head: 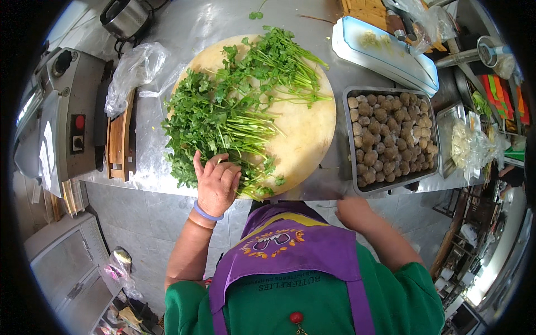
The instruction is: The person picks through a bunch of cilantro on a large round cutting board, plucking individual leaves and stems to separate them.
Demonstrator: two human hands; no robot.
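Note:
A large pile of leafy green herbs, which look like coriander (201, 121), covers the left side of a round cutting board (303, 138). A second bunch of the same herb (272, 58) lies at the board's far edge, its stems pointing right. My left hand (218, 178) rests on the near end of the pile, fingers partly spread over leaves and stems. Beside the counter's front edge, to the right of the board, is my right hand (354, 212). Its fingers look curled and are blurred; a dark smear by them leaves unclear whether it holds anything.
Right of the board sits a metal tray (351, 138) of round brown balls. Behind it is a white, blue-rimmed cutting board (385, 54) with chopped bits. A machine with a red button (75, 117), a plastic bag (136, 73) and a wooden rack (118, 144) stand left.

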